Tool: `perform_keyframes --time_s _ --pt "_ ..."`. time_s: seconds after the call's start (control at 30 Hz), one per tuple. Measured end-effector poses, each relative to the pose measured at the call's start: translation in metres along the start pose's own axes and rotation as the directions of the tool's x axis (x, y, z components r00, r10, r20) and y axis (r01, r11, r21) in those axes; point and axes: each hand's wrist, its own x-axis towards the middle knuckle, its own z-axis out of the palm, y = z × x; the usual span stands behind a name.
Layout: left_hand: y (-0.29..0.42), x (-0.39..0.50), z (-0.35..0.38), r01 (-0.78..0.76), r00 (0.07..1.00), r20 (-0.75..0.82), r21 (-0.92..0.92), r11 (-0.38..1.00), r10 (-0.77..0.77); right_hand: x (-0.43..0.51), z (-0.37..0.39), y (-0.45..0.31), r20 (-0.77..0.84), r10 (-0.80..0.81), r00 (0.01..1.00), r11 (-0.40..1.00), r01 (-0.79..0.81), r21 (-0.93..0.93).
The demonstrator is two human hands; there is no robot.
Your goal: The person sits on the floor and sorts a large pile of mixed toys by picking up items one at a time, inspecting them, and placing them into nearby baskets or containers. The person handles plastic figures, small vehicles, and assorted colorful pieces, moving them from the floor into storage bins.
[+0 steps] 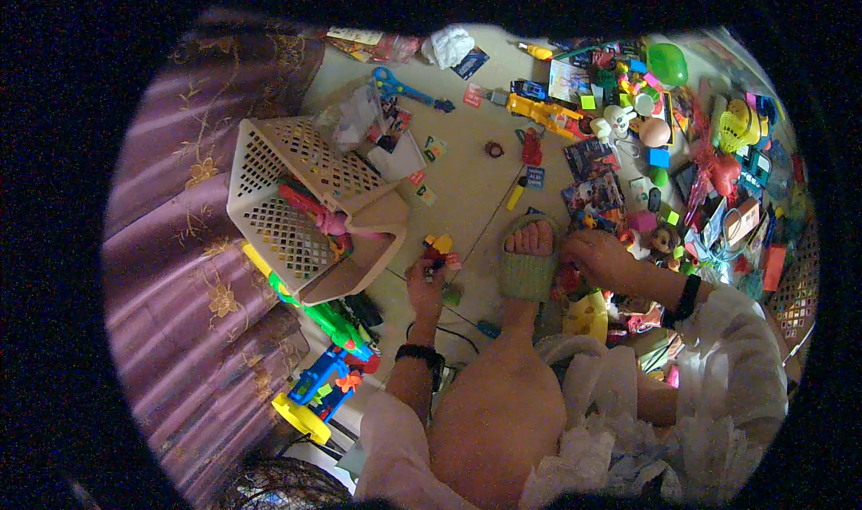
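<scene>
My left hand (427,284) is closed around a small red and yellow toy (440,245) above the floor tiles, right of a tipped beige plastic basket (283,237). A red toy and a pink one (330,222) lie inside the basket. My right hand (589,257) reaches down beside my green slipper (531,261), at the left edge of a spread of toys; its fingertips are partly hidden, so what it touches is unclear. A red thing (569,278) lies just below it, and dark picture cards (592,197) lie above it.
Blue scissors (404,89), a clear plastic box (350,116), a yellow toy (539,111) and a yellow marker (516,193) lie on the floor. Many mixed toys cover the right side, with another basket (798,288) beyond. A purple curtain (195,240) hangs left, near a green toy gun (330,321).
</scene>
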Motion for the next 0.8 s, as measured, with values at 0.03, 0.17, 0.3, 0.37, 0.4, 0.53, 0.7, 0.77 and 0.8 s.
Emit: perform_keyframes --time_s 0.03,0.17,0.3,0.37,0.4,0.53,0.7,0.77,0.8 --pt "0.008 0.002 -0.001 0.061 0.998 0.022 -0.021 0.998 -0.061 0.001 -0.001 -0.001 0.005 0.024 1.0 1.0 -0.024 0.001" --pt "0.037 0.002 0.001 -0.151 0.979 -0.085 0.303 0.941 0.184 0.0 -0.001 -0.001 0.052 0.044 0.998 0.998 -0.042 -0.039" --pt "0.054 0.0 0.002 -0.269 0.927 -0.181 0.291 0.918 0.329 -0.005 0.002 0.007 0.044 0.048 0.998 0.994 -0.043 -0.1" --pt "0.057 0.001 0.001 -0.279 0.916 -0.205 0.292 0.915 0.345 -0.007 0.004 0.009 0.047 0.063 0.997 0.994 -0.059 -0.093" --pt "0.057 0.003 0.001 -0.276 0.923 -0.185 0.294 0.915 0.338 -0.008 0.005 0.01 0.072 0.094 0.993 0.989 -0.085 -0.125" --pt "0.054 0.011 0.0 -0.25 0.949 -0.133 0.226 0.941 0.284 -0.008 0.003 0.008 0.022 0.045 0.999 0.996 -0.043 -0.074" --pt "0.046 0.016 0.001 -0.334 0.923 -0.098 0.28 0.9 0.373 -0.006 -0.003 0.001 0.012 -0.027 1.0 0.998 0.027 -0.053" --pt "0.044 0.015 0.001 -0.379 0.896 -0.114 0.308 0.873 0.429 -0.007 -0.003 0.0 0.012 -0.012 1.0 0.999 0.012 -0.047" --pt "0.043 0.014 0.002 -0.353 0.893 -0.164 0.318 0.88 0.418 -0.007 -0.003 0.0 0.006 -0.022 1.0 0.999 0.022 -0.042"
